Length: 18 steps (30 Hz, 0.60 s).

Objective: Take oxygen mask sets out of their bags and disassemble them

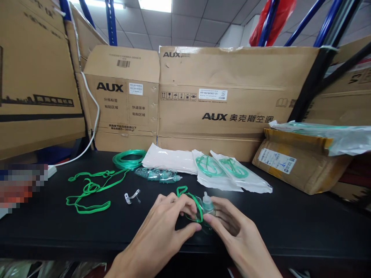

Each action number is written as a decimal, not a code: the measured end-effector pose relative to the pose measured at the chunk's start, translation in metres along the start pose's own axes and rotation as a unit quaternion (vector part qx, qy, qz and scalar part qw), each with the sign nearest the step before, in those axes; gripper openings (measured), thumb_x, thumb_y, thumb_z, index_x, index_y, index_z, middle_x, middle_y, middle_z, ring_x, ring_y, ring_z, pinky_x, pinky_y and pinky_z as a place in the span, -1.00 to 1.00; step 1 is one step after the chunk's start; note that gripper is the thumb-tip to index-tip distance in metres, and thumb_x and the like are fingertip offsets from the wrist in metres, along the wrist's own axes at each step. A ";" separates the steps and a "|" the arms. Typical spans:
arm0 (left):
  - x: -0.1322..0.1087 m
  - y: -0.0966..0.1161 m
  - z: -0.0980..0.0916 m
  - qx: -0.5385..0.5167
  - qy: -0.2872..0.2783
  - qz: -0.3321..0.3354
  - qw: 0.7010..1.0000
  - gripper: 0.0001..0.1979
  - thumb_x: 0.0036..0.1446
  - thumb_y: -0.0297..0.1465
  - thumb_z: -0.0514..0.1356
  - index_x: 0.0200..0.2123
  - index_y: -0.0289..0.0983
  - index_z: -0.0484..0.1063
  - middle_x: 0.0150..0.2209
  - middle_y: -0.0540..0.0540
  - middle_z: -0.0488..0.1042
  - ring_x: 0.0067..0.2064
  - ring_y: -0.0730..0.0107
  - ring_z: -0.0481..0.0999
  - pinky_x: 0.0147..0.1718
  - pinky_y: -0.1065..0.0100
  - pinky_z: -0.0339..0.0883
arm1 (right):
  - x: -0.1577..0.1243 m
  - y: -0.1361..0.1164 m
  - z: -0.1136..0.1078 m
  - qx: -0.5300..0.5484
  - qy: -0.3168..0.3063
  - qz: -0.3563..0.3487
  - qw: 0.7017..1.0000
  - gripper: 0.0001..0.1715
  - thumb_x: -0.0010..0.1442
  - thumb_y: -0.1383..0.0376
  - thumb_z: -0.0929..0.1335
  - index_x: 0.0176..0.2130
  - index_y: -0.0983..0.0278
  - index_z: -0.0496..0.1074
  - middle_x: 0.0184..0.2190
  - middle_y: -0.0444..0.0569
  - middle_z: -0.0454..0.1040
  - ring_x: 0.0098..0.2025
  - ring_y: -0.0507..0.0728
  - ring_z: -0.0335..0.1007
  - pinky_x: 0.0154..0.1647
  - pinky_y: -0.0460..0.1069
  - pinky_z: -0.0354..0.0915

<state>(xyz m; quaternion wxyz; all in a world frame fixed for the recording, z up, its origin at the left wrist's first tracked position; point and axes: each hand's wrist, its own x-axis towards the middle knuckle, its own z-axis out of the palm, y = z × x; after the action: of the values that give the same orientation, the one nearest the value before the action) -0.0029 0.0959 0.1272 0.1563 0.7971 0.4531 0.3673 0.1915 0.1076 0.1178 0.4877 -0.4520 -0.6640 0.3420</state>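
Observation:
Near the table's front edge, my right hand (236,226) grips a clear oxygen mask (209,208) with a pale connector pointing up. On the mask's left side my left hand (166,218) has curled fingers and thumb closed round a green elastic strap (199,206), which loops up behind the fingers. The lower part of the mask is mostly hidden by my hands. More green straps (92,189) lie loose at the left. Small metal strips (132,196) rest between those straps and my left hand. Behind my hands is a stack of clear masks (158,175).
A coil of green tubing (129,159) lies at the back left. White packets (171,158) and bagged tubing sets (228,168) lie at the back middle. At the right stands a taped cardboard box (301,166) with bags on top. Large cartons (237,73) wall off the back.

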 end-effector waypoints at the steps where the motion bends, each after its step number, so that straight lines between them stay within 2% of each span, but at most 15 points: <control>1: 0.000 -0.002 -0.001 0.007 -0.006 -0.009 1.000 -0.79 0.26 -0.41 0.34 -0.14 -0.10 0.36 -0.18 0.16 0.54 -0.12 0.32 0.46 -0.05 0.25 0.13 | 0.000 0.002 -0.003 -0.009 0.013 -0.003 1.000 -0.63 0.17 0.07 0.46 -0.08 0.19 0.50 -0.23 -0.06 0.64 -0.16 0.19 0.64 -0.11 -0.07 0.54; 3: 0.000 -0.006 -0.004 0.033 -0.016 -0.027 0.999 -0.80 0.26 -0.38 0.34 -0.14 -0.11 0.35 -0.23 0.15 0.54 -0.14 0.30 0.44 -0.10 0.25 0.13 | 0.000 0.008 -0.012 -0.041 0.039 -0.011 0.998 -0.63 0.16 0.05 0.47 -0.08 0.17 0.50 -0.20 -0.07 0.63 -0.11 0.20 0.63 -0.07 -0.04 0.54; 7: -0.001 -0.017 -0.017 0.116 -0.028 -0.039 0.992 -0.93 0.29 -0.36 0.30 -0.23 -0.12 0.45 -0.28 0.09 0.50 -0.21 0.26 0.38 -0.19 0.26 0.13 | 0.000 0.021 -0.036 -0.107 0.071 -0.030 0.991 -0.57 0.18 0.02 0.45 -0.03 0.16 0.51 -0.07 -0.02 0.62 -0.01 0.27 0.60 0.07 0.08 0.50; 10: -0.002 -0.028 -0.030 0.150 -0.031 -0.033 0.988 -0.98 0.30 -0.35 0.28 -0.24 -0.10 0.52 -0.26 0.06 0.53 -0.21 0.24 0.39 -0.19 0.24 0.13 | 0.000 0.022 -0.047 -0.177 0.070 -0.060 0.980 -0.56 0.21 0.00 0.43 0.00 0.16 0.53 -0.02 0.02 0.63 0.02 0.31 0.59 0.08 0.14 0.50; 14: -0.003 -0.036 -0.038 0.137 -0.057 -0.019 0.989 -0.94 0.30 -0.26 0.29 -0.23 -0.07 0.57 -0.18 0.07 0.58 -0.12 0.21 0.45 -0.05 0.17 0.14 | -0.001 0.019 -0.042 -0.249 0.006 -0.099 0.963 -0.62 0.32 0.09 0.37 0.09 0.10 0.52 0.09 -0.01 0.59 0.15 0.28 0.52 0.16 0.11 0.46; 18: -0.004 -0.033 -0.037 0.106 -0.055 -0.037 0.992 -0.91 0.29 -0.19 0.30 -0.22 -0.02 0.59 -0.13 0.10 0.59 -0.06 0.21 0.48 0.10 0.11 0.10 | 0.000 0.027 -0.034 -0.279 -0.011 -0.126 0.952 -0.56 0.34 0.10 0.36 0.17 0.07 0.48 0.15 -0.05 0.57 0.17 0.27 0.51 0.17 0.07 0.46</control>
<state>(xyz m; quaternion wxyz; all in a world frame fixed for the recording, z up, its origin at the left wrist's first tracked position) -0.0515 0.1071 0.1313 0.1096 0.8110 0.5091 0.2667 0.2308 0.1177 0.1036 0.3743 -0.4789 -0.7897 0.0835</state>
